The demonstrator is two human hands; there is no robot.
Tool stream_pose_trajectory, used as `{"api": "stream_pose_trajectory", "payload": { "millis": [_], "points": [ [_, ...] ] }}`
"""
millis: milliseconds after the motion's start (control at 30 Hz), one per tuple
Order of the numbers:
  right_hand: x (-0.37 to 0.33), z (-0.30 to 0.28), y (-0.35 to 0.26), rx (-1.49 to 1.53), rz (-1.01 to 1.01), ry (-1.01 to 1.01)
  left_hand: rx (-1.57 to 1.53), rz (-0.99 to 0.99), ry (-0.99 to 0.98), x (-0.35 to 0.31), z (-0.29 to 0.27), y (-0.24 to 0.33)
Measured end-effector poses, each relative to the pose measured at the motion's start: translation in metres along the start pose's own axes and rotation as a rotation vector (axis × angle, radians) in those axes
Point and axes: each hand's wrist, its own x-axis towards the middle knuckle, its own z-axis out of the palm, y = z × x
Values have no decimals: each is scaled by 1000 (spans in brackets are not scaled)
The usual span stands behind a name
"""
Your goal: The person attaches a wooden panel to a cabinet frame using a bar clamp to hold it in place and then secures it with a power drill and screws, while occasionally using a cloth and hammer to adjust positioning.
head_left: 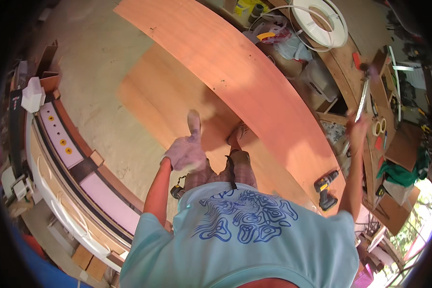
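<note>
My left hand [185,151], in a pale work glove, is in front of my legs with one digit stretched out and nothing visible in it; its other fingers are partly blurred. Off to the right, my raised right hand [356,132] grips a hammer [363,98] by its silver shaft, the head pointing away from me and smeared by motion. Between the hands runs a long reddish plywood panel [273,108] with several small dark marks on its face. A black and yellow cordless drill [325,185] lies at the panel's near right end.
Another plywood sheet [151,91] lies lower, under the long panel. A workbench [343,72] at the right bears a roll of white edging [341,33], tape rolls [379,127] and a plastic tub [319,79]. On the left stands a long machine [105,194] with a light bed.
</note>
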Motion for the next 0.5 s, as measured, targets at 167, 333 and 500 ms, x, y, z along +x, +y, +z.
{"api": "stream_pose_trajectory", "payload": {
  "millis": [167, 333, 500],
  "points": [
    [-294, 92, 30, 300, 158, -499, -498, 539, 166, 39, 128, -70],
    [-451, 198, 15, 299, 241, -669, -73, 617, -486, 16, 197, -56],
    [-493, 210, 19, 125, 541, -729, -142, 464, -618, -59, 151, -18]
  ]
}}
